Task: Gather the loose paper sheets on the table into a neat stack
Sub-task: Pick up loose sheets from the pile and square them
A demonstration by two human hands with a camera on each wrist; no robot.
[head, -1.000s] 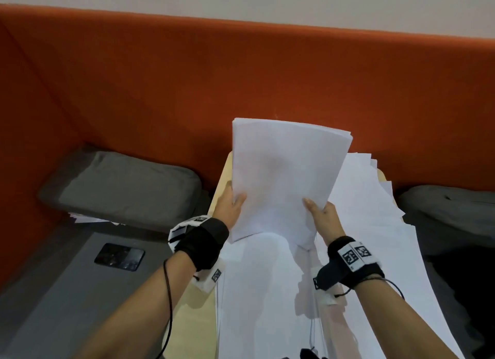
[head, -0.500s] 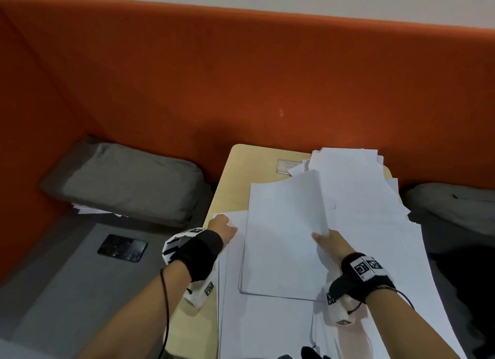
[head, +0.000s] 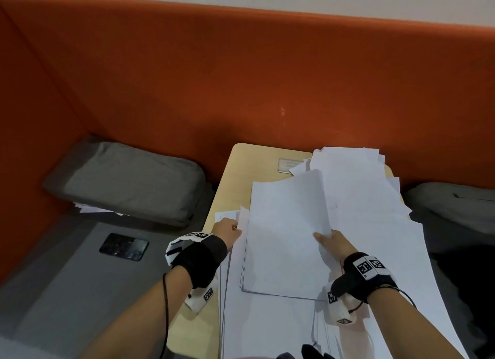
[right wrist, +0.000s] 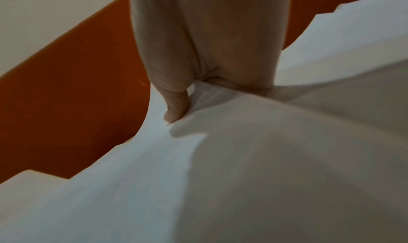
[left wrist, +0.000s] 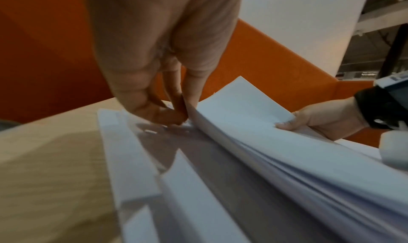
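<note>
An orange upholstered wall wraps round a small pale wooden table (head: 230, 187), and nearly all of the tabletop lies under white paper.

The gathered bundle of sheets (head: 284, 238) lies in the middle of that table, on top of the wider spread of loose sheets (head: 380, 224). Its right edge is lifted and curls upward; its near edge shows a fan of many thin layers, not yet flush.

The right hand (head: 330, 242) grips that lifted right edge, thumb on top and the other fingers under the paper, out of sight. The left hand (head: 227, 228) is at the bundle's left edge; the left wrist view shows its fingers curled together at the paper, and they appear to pinch the edge or a few sheets beneath it, though motion blur leaves that unsure.

The paper looks light, limp and slippery sheet against sheet. Held by one edge it will likely sag and splay, so the safer hold is at both long edges, thumbs above and fingers below, squeezing lightly. Corners crease easily, and a hard grip would buckle the top sheet.

Beyond the bundle, more loose sheets reach the far right corner of the table and run off toward the near edge. Left of the table lies a grey cushion (head: 128, 179), with a dark phone (head: 123, 247) on the grey seat nearer the camera. Another grey cushion (head: 452, 200) sits right of the table.
</note>
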